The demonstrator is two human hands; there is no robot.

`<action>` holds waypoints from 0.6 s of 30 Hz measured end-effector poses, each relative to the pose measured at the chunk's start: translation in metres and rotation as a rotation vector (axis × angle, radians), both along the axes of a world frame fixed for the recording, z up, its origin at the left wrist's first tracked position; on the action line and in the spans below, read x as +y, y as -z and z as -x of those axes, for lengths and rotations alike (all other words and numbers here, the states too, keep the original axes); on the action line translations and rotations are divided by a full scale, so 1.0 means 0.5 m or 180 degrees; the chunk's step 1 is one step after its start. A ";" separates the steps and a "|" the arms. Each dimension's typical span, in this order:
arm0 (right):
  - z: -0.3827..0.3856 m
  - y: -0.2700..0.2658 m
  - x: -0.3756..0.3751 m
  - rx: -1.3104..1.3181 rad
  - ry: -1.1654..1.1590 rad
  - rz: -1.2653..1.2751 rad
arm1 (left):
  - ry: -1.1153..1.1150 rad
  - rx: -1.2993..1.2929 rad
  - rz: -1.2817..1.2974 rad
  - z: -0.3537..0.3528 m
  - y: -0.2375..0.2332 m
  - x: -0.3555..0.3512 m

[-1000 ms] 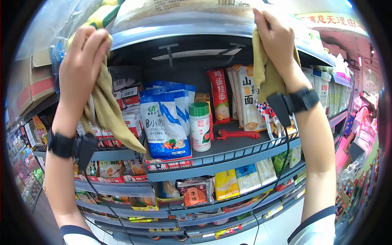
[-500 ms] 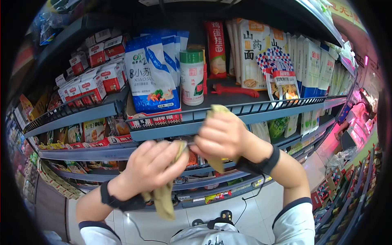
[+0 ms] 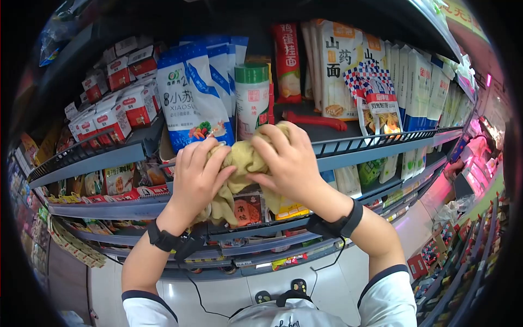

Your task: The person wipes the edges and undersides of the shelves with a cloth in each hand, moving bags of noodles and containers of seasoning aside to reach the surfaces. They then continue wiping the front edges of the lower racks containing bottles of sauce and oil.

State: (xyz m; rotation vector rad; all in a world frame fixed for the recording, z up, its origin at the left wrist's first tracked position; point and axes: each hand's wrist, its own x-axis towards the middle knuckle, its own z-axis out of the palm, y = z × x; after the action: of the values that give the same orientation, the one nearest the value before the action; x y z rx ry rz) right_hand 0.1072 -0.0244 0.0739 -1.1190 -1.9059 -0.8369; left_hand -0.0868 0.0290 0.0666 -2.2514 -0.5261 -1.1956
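Note:
A crumpled yellow-green cloth is bunched between my two hands, at the front rail of the upper shelf. My left hand grips its left side, with folds hanging below the palm. My right hand has its fingers curled over the right side of the cloth. Directly behind stands a white shaker bottle with a green cap. Blue and white bags of baking soda stand behind my left hand. A red plastic tool-like object lies on the shelf behind my right hand.
Small red and white boxes are stacked at the left. Packs of noodles and a checkered-top pouch stand to the right. A black wire rail edges the shelf. Another person in pink is at far right.
My hands were apart lower down, each holding part of the cloth. They have risen and come together, with the cloth bunched between them against the shelf rail.

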 end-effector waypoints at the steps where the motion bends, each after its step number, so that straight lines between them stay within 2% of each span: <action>1: 0.006 -0.003 0.012 -0.0252 0.0009 0.0014 | 0.0024 0.0013 -0.0064 -0.008 -0.002 -0.002; 2: 0.006 -0.007 0.020 -0.0502 0.0018 0.0018 | 0.0031 0.0025 -0.0043 -0.008 0.000 0.002; 6: -0.035 -0.027 0.027 -0.0619 -0.0330 0.0197 | 0.0009 0.0089 -0.0188 0.005 -0.001 0.019; 9: -0.132 -0.041 0.013 -0.0779 -0.0387 0.0298 | 0.0135 0.0068 -0.0121 0.011 0.001 0.023; 14: -0.249 -0.044 -0.027 -0.0817 0.0027 0.0442 | 0.0175 -0.0072 -0.0152 0.000 0.009 0.021; 18: -0.152 -0.049 0.013 -0.0912 -0.0496 0.0283 | 0.0508 -0.0041 -0.0326 -0.074 -0.003 -0.009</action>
State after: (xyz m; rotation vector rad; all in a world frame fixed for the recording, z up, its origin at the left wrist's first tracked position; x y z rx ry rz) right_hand 0.1831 -0.0179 0.0986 -0.9253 -2.2543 -0.8689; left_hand -0.0500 0.0245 0.0680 -2.2332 -0.2869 -1.2856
